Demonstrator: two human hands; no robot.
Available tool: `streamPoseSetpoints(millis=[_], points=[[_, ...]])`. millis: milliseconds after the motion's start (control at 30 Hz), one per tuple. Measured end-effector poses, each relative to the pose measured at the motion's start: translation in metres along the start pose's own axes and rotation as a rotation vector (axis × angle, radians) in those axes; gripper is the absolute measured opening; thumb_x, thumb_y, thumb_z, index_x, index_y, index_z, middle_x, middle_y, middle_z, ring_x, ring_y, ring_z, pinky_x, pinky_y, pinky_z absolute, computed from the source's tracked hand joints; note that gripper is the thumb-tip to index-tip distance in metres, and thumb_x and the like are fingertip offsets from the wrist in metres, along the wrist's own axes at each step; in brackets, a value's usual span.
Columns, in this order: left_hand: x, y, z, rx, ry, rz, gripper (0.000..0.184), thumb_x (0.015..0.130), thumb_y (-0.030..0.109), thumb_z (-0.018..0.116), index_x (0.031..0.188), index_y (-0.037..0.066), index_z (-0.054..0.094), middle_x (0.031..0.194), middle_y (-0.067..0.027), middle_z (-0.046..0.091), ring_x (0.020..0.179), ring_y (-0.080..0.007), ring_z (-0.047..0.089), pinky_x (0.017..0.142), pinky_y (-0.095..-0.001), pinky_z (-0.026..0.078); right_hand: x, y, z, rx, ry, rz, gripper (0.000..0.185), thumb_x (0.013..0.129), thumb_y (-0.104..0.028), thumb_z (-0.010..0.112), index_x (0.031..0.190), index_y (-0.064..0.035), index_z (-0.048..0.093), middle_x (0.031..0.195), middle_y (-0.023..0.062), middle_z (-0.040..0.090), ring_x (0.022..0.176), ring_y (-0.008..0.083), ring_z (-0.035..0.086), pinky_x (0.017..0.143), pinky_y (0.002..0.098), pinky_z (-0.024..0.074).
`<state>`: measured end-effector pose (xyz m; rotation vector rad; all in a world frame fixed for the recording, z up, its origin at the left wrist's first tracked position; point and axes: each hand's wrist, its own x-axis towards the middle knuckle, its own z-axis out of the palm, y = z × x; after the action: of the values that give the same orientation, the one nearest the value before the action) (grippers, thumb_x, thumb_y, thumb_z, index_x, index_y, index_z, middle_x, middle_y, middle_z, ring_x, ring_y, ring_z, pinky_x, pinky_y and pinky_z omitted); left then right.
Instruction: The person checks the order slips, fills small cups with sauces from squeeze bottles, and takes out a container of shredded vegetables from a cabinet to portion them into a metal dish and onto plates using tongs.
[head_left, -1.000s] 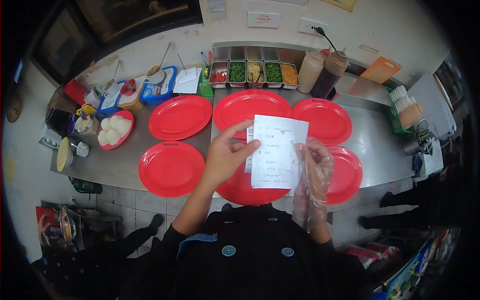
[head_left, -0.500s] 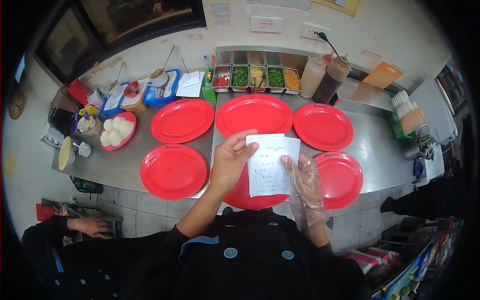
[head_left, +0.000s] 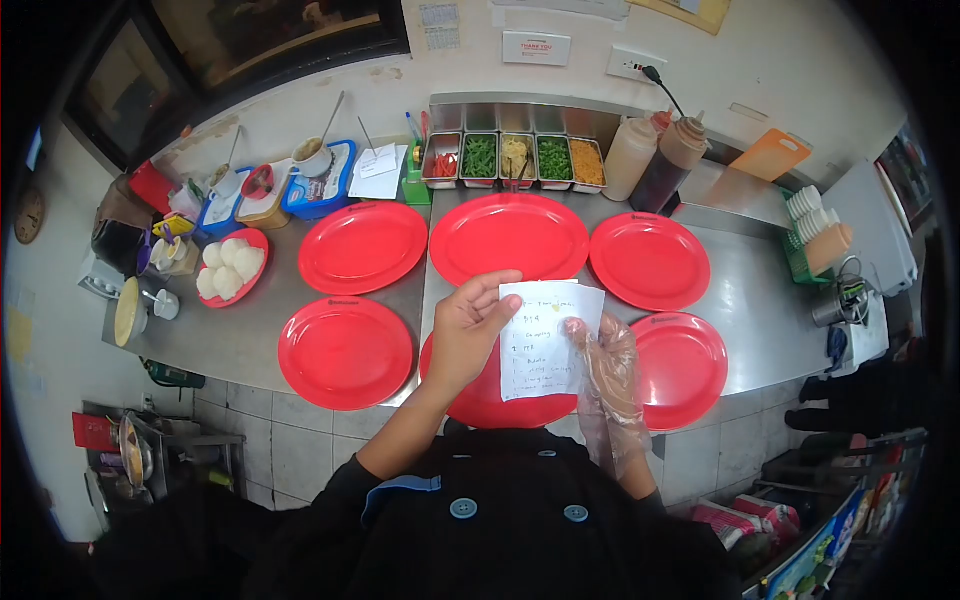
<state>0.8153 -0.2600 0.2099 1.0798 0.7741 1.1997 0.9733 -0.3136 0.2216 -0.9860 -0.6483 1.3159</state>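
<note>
A white slip of paper (head_left: pixel 548 345) with a handwritten list is held up between my hands. My left hand (head_left: pixel 470 330), bare, pinches its upper left edge with the thumb in front. On its right side, my right hand (head_left: pixel 608 370), in a clear plastic glove, grips the paper with the thumb on the front. Behind and below the slip lies a red oval plate (head_left: pixel 520 412), partly hidden. Other red plates surround it: one at the back middle (head_left: pixel 508 235), one at the front left (head_left: pixel 345 352) and one at the front right (head_left: pixel 685 370).
Metal tubs (head_left: pixel 515 160) of chopped toppings line the back of the counter, with squeeze bottles (head_left: pixel 665 165) beside them. To the left are a plate of white rice balls (head_left: pixel 232 268) and blue containers (head_left: pixel 320 180). A green basket (head_left: pixel 800 250) stands at the right.
The other person's hand and sleeve at lower left have left that spot, uncovering a pan on a shelf. My hands still hold the paper, with only a slight shift in view.
</note>
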Motion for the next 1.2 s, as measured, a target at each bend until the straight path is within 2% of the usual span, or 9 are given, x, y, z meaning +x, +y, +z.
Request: streamPoseSetpoints(millis=[433, 567, 667, 733, 833, 967, 1067, 1133, 1200], points=[[0.085, -0.030, -0.048, 0.052, -0.052, 0.093, 0.028, 0.086, -0.001, 0.060, 0.113, -0.002, 0.053, 0.105, -0.0119, 0.065, 0.098, -0.0155, 0.062, 0.082, -0.0267, 0.050, 0.041, 0.014, -0.010, -0.321, 0.082, 0.044, 0.028, 0.085, -0.011, 0.067, 0.106, 0.0063, 0.063, 0.089, 0.0085, 0.068, 0.078, 0.0117, 0.061, 0.068, 0.0256, 0.0486], [0.222, -0.050, -0.184, 0.910, 0.427, 0.023, 0.024, 0.086, 0.015, 0.062, 0.100, -0.005, 0.063, 0.083, -0.0159, 0.069, 0.082, -0.0228, 0.069, 0.069, -0.0298, 0.054, 0.042, 0.018, -0.023, -0.403, 0.211, -0.017, 0.026, 0.086, -0.011, 0.066, 0.106, 0.0057, 0.064, 0.087, 0.0071, 0.067, 0.075, 0.0099, 0.059, 0.066, 0.0256, 0.0472], [0.293, -0.081, -0.242, 1.356, 0.445, 0.226, 0.027, 0.081, 0.020, 0.063, 0.098, -0.002, 0.066, 0.086, -0.0231, 0.067, 0.077, -0.0342, 0.068, 0.067, -0.0369, 0.054, 0.039, 0.011, -0.021, -0.412, 0.244, 0.021, 0.025, 0.087, -0.012, 0.065, 0.104, 0.0055, 0.064, 0.084, 0.0045, 0.066, 0.073, 0.0081, 0.056, 0.065, 0.0234, 0.0455], [0.317, -0.086, -0.247, 1.554, 0.432, -0.117, 0.033, 0.079, 0.023, 0.067, 0.099, -0.004, 0.066, 0.091, -0.0225, 0.067, 0.076, -0.0374, 0.068, 0.067, -0.0399, 0.056, 0.037, 0.016, -0.023, -0.357, 0.252, -0.016, 0.025, 0.087, -0.013, 0.066, 0.104, 0.0051, 0.064, 0.084, 0.0040, 0.065, 0.073, 0.0078, 0.056, 0.065, 0.0231, 0.0453], [0.329, -0.065, -0.227, 1.217, 0.469, -0.466, 0.037, 0.079, 0.025, 0.068, 0.099, -0.006, 0.065, 0.096, -0.0217, 0.067, 0.079, -0.0378, 0.068, 0.066, -0.0408, 0.057, 0.033, 0.017, -0.026, -0.282, 0.257, -0.046, 0.023, 0.086, -0.012, 0.066, 0.102, 0.0040, 0.064, 0.085, 0.0036, 0.065, 0.073, 0.0076, 0.056, 0.065, 0.0229, 0.0454], [0.348, -0.071, -0.234, 1.068, 0.542, -0.549, 0.045, 0.078, 0.028, 0.072, 0.103, -0.007, 0.063, 0.095, -0.0208, 0.068, 0.079, -0.0367, 0.069, 0.060, -0.0423, 0.058, 0.032, 0.013, -0.028, -0.282, 0.302, -0.038, 0.021, 0.084, -0.009, 0.067, 0.101, 0.0036, 0.065, 0.085, 0.0042, 0.066, 0.074, 0.0087, 0.058, 0.066, 0.0230, 0.0461], [0.369, -0.089, -0.266, 0.928, 0.422, -0.757, 0.070, 0.074, 0.033, 0.077, 0.121, -0.012, 0.050, 0.119, -0.0230, 0.059, 0.093, -0.0370, 0.066, 0.078, -0.0460, 0.056, 0.030, 0.014, -0.031, -0.262, 0.318, -0.027, 0.020, 0.084, -0.008, 0.067, 0.101, 0.0037, 0.065, 0.085, 0.0039, 0.065, 0.074, 0.0086, 0.058, 0.065, 0.0227, 0.0461], [0.368, -0.094, -0.287, 0.513, 0.290, -0.770, 0.092, 0.073, 0.034, 0.079, 0.133, -0.016, 0.031, 0.142, -0.0262, 0.036, 0.111, -0.0368, 0.058, 0.099, -0.0526, 0.041, 0.029, 0.015, -0.033, -0.253, 0.316, -0.039, 0.021, 0.085, -0.008, 0.067, 0.101, 0.0038, 0.064, 0.085, 0.0037, 0.065, 0.074, 0.0084, 0.057, 0.066, 0.0226, 0.0463], [0.360, -0.095, -0.303, 0.342, 0.228, -0.742, 0.096, 0.074, 0.033, 0.079, 0.135, -0.016, 0.023, 0.147, -0.0269, 0.023, 0.117, -0.0364, 0.052, 0.103, -0.0518, 0.035, 0.029, 0.016, -0.032, -0.257, 0.303, -0.035, 0.021, 0.085, -0.009, 0.066, 0.102, 0.0040, 0.064, 0.085, 0.0037, 0.065, 0.074, 0.0084, 0.057, 0.066, 0.0226, 0.0463]])
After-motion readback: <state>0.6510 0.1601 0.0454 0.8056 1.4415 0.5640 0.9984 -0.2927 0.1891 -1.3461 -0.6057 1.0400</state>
